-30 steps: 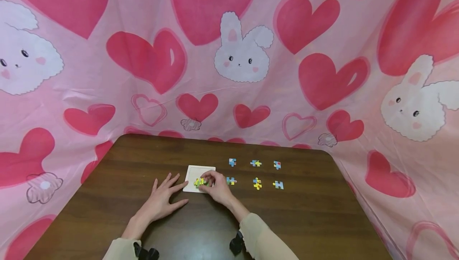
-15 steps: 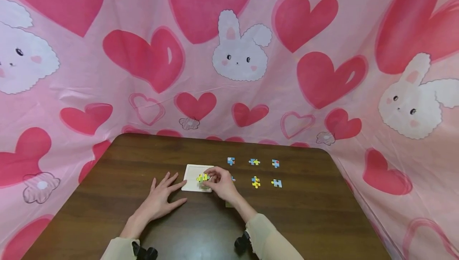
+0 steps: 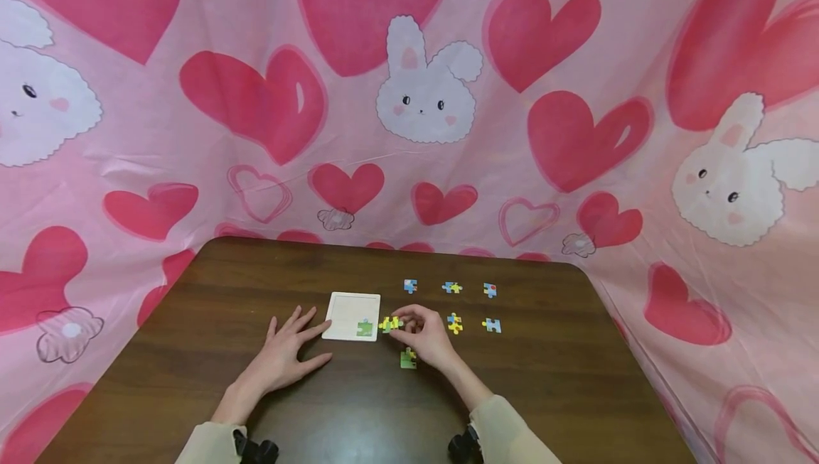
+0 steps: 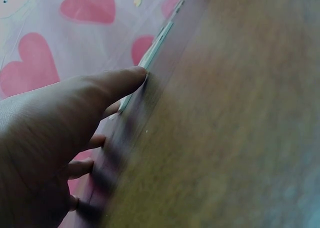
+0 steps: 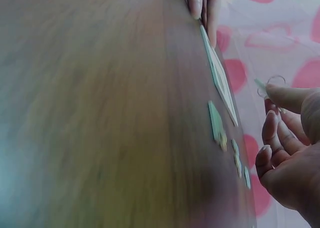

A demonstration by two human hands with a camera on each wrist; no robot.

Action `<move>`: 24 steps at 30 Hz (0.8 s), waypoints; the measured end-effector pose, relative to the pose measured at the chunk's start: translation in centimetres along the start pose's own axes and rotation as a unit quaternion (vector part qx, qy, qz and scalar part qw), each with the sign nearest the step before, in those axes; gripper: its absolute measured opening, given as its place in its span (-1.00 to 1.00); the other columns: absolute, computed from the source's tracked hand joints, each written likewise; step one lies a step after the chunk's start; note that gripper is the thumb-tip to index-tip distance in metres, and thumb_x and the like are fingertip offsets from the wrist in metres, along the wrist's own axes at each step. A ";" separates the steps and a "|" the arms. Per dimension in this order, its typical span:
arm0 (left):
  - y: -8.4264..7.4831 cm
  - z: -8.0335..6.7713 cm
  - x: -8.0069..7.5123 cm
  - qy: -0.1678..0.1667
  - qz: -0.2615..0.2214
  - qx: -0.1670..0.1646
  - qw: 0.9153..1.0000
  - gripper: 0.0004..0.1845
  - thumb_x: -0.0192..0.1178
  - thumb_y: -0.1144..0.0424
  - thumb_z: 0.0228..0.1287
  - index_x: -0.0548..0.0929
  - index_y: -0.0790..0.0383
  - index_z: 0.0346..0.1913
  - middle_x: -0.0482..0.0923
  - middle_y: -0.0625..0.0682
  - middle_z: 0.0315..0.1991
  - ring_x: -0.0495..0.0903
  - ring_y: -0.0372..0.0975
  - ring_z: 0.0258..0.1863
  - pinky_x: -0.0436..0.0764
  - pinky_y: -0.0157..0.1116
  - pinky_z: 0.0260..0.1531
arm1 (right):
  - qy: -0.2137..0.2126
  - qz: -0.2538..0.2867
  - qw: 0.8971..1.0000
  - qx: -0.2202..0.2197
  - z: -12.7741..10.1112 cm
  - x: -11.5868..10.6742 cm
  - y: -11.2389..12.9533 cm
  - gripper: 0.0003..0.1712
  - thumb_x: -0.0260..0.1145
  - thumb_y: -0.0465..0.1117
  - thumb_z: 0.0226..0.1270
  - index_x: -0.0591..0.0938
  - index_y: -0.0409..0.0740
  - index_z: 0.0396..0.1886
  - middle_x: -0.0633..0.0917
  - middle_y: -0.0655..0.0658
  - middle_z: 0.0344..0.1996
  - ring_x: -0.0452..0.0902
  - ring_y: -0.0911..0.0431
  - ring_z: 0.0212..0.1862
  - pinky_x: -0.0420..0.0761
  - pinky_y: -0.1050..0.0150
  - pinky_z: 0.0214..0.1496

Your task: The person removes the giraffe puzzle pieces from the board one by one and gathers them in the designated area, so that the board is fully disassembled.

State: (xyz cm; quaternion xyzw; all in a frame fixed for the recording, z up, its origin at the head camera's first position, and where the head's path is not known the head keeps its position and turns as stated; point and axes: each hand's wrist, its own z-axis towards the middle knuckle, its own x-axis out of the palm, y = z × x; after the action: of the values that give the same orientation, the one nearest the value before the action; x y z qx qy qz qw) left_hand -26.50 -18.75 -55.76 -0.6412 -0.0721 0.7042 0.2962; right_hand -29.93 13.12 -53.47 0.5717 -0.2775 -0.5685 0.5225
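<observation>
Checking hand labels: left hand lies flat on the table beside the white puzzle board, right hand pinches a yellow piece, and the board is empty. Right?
Not quite: the white puzzle board is not empty. The head view shows a green piece in its near right corner. The rest holds: the left hand lies flat on the table beside the board, and the right hand pinches a yellow piece.

A makeshift play corner, seemingly at home: a pink cloth backdrop printed with red hearts and white bunnies [image 3: 425, 87] drapes around a dark brown wooden desk [image 3: 544, 393] beyond the hands.
</observation>
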 end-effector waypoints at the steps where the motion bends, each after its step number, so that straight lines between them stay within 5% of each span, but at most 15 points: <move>1: 0.0 0.0 0.0 -0.001 -0.001 -0.001 1.000 -0.26 0.53 -0.18 0.32 0.67 0.01 0.49 0.42 0.32 0.63 0.19 0.37 0.71 -0.07 0.64 0.53 | -0.002 0.001 1.000 0.003 -0.2 -0.3 -0.1 -0.67 0.62 -0.39 0.31 0.79 -0.36 0.03 0.76 -0.43 -0.23 0.45 0.33 -0.40 0.45 0.46 -0.30; 24: 0.1 0.1 -0.1 0.013 -0.005 -0.008 1.000 -0.24 0.50 -0.20 0.35 0.64 0.00 0.52 0.38 0.32 0.66 0.14 0.36 0.73 -0.12 0.64 0.55 | -0.024 -0.034 0.997 0.065 -6.5 -7.3 -2.4 -0.69 0.62 -0.42 0.29 0.78 -0.38 0.00 0.80 -0.34 -0.21 0.49 0.33 -0.36 0.50 0.46 -0.26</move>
State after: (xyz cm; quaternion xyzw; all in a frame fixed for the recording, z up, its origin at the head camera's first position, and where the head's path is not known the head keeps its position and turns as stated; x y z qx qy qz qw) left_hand -26.63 -18.81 -55.68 -0.6525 -0.0771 0.6936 0.2954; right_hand -25.88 22.29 -54.28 0.5997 -0.3069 -0.5800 0.4580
